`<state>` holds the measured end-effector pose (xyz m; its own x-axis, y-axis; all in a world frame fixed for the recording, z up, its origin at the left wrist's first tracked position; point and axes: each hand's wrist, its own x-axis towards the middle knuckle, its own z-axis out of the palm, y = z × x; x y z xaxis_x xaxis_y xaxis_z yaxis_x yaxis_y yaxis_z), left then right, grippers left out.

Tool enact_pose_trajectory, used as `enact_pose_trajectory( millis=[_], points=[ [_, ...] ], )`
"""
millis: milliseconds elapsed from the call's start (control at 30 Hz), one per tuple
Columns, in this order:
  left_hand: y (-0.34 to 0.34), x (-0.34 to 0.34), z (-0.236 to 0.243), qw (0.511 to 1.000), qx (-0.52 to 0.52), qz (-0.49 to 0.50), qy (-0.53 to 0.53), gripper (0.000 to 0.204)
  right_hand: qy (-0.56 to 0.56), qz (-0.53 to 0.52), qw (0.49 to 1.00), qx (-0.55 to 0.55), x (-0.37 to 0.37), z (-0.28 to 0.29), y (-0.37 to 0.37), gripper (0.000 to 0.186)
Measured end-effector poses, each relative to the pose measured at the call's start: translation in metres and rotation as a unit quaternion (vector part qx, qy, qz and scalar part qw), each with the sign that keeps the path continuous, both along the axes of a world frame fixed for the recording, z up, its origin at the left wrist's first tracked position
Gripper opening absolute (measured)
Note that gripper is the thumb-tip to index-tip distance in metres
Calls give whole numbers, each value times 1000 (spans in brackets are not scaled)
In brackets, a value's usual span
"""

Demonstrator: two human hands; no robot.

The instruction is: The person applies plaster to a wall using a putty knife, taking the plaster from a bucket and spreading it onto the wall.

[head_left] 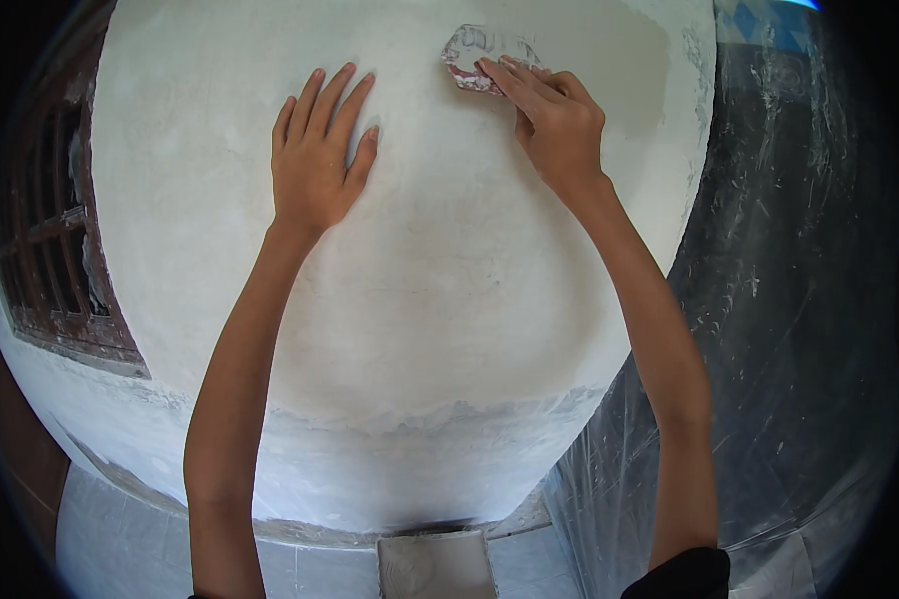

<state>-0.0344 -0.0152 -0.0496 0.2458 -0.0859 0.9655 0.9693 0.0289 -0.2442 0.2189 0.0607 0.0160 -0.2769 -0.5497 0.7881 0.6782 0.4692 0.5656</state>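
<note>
My left hand (316,172) lies against the white wall (420,260), its fingers stretched out and nothing in it. Higher up and to the right, my right hand (566,125) grips a flat, putty-smeared piece with angled corners (474,58). The piece is whitish with reddish patches and is held at the wall's surface. My fingers cover its right side, so its full shape is hidden. Around both hands the wall is coated unevenly, with a darker, damp-looking patch (634,70) at the upper right.
A brown wooden window frame with bars (55,235) is at the left. Clear plastic sheeting hangs before a dark, splashed surface (784,270) right of the wall's edge. Below, a square board with greyish paste (436,569) rests near grey floor tiles (120,524).
</note>
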Motion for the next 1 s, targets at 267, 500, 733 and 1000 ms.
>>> enact_pose_trajectory(
  millis=[267,500,733,1000],
  points=[
    [0,2,-1,1000,5,5,-1,49,9,44,999,22,20,20,-18,68],
    [9,-5,-5,1000,-1,2,-2,49,-9,-10,1000,-23,7,-27,11,67],
    [6,-2,-1,1000,18,1,3,49,-6,9,1000,26,22,21,-14,67],
    [0,-2,-4,1000,12,-7,-2,49,-33,-9,998,-53,20,-59,4,73]
  ],
)
